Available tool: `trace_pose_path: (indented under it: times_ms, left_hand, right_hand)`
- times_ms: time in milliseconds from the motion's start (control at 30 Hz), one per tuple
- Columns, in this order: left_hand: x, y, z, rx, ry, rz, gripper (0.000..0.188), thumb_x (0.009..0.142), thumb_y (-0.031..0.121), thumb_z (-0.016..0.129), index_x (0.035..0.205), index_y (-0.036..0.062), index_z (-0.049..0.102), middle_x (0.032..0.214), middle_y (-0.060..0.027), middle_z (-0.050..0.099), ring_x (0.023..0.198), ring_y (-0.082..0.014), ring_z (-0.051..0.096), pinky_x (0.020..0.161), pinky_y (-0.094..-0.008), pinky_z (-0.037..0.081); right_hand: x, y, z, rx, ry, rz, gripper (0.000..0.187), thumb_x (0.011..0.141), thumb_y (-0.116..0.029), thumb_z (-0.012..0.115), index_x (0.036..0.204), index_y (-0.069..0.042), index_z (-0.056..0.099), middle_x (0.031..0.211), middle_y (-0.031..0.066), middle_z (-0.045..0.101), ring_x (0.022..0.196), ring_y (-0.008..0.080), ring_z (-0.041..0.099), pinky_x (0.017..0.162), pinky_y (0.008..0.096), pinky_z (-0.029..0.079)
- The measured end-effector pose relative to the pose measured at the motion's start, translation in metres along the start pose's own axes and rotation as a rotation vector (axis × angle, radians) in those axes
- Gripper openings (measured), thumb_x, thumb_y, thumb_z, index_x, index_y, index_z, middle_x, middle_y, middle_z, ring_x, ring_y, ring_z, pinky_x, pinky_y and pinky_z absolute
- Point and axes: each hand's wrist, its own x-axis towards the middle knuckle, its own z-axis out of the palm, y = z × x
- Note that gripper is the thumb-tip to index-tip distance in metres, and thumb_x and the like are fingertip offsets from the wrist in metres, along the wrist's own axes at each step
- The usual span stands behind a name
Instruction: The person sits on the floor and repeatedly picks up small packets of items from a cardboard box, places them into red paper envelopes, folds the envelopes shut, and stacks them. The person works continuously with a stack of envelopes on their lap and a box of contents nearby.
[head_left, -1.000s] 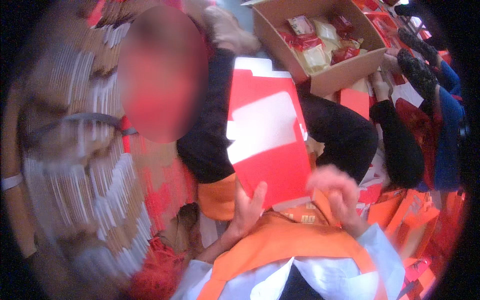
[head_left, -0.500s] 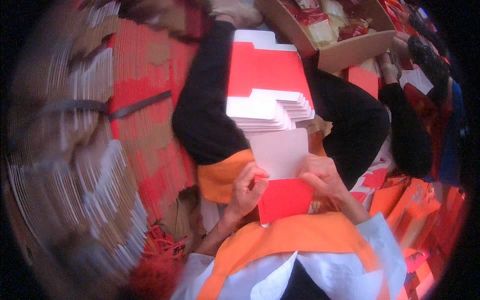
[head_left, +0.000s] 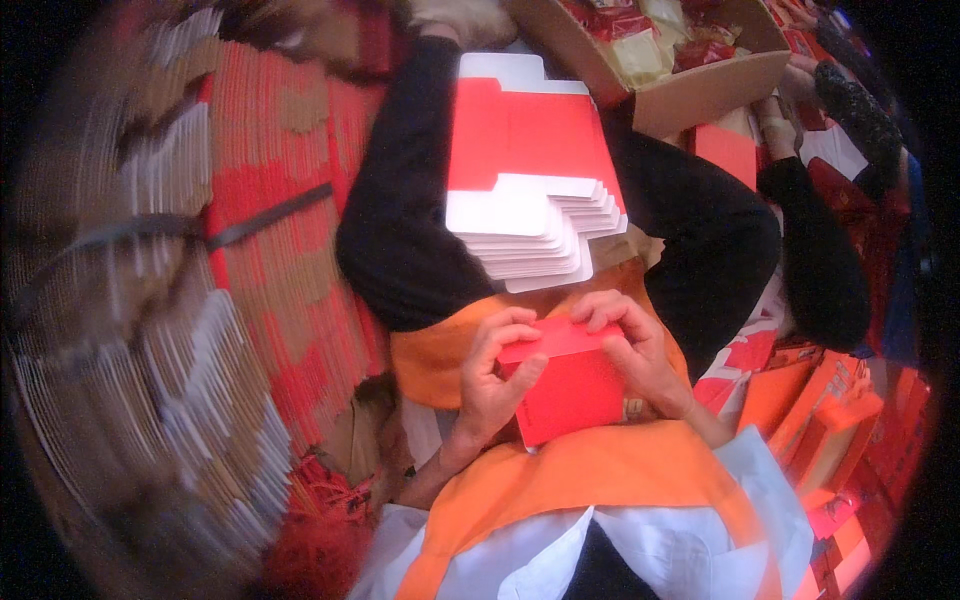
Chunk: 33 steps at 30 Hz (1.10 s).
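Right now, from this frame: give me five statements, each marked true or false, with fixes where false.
1. The left hand and right hand are both on one red card piece. True.
2. The stack of red-and-white card blanks lies to the right of both black-clad legs. False: it lies between them.
3. A dark strap crosses the bundled cards at the left. True.
4. The open carton is at the lower left of the picture. False: it is at the upper right, with packets inside.
5. The apron is plain green. False: it is orange.
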Motion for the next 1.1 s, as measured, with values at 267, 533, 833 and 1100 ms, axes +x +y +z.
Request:
trace_pose_path:
  times_ms: [267,533,833,1100]
  left_hand:
    - [0.001,0.004,0.007,-0.040,0.003,-0.258,0.019,0.077,0.003,0.060,0.095,0.0009,0.055,0.098,-0.0096,0.055,0.092,-0.0190,0.054,0.083,-0.0281,0.042]
    - [0.003,0.003,0.004,-0.006,-0.054,-0.137,0.015,0.081,0.004,0.052,0.095,-0.0001,0.055,0.098,-0.0113,0.057,0.095,-0.0206,0.054,0.086,-0.0301,0.041]
    - [-0.012,-0.015,0.007,-0.044,0.012,-0.030,0.014,0.078,0.001,0.058,0.092,0.0005,0.056,0.100,-0.0131,0.058,0.098,-0.0245,0.055,0.087,-0.0329,0.042]
    - [0.006,-0.004,-0.008,0.284,-0.144,0.062,0.032,0.068,0.016,0.074,0.090,0.0038,0.054,0.103,-0.0139,0.058,0.096,-0.0291,0.057,0.085,-0.0348,0.044]
  right_hand:
    - [0.010,-0.023,0.009,-0.193,0.129,0.114,0.008,0.084,-0.001,0.049,0.091,0.000,0.054,0.098,0.0094,0.058,0.093,0.0151,0.054,0.084,0.0272,0.042]
    - [0.008,-0.018,0.007,-0.112,0.099,0.154,0.012,0.088,-0.005,0.045,0.091,0.001,0.055,0.095,0.0093,0.059,0.091,0.0146,0.054,0.083,0.0268,0.042]
    - [0.001,-0.003,-0.001,-0.216,0.010,0.028,0.016,0.088,-0.006,0.042,0.088,0.001,0.057,0.098,0.0117,0.059,0.095,0.0223,0.055,0.086,0.0321,0.042]
    - [0.006,-0.006,-0.003,-0.356,-0.145,-0.139,0.008,0.081,-0.006,0.057,0.085,0.000,0.060,0.097,0.0129,0.059,0.095,0.0260,0.055,0.084,0.0348,0.043]
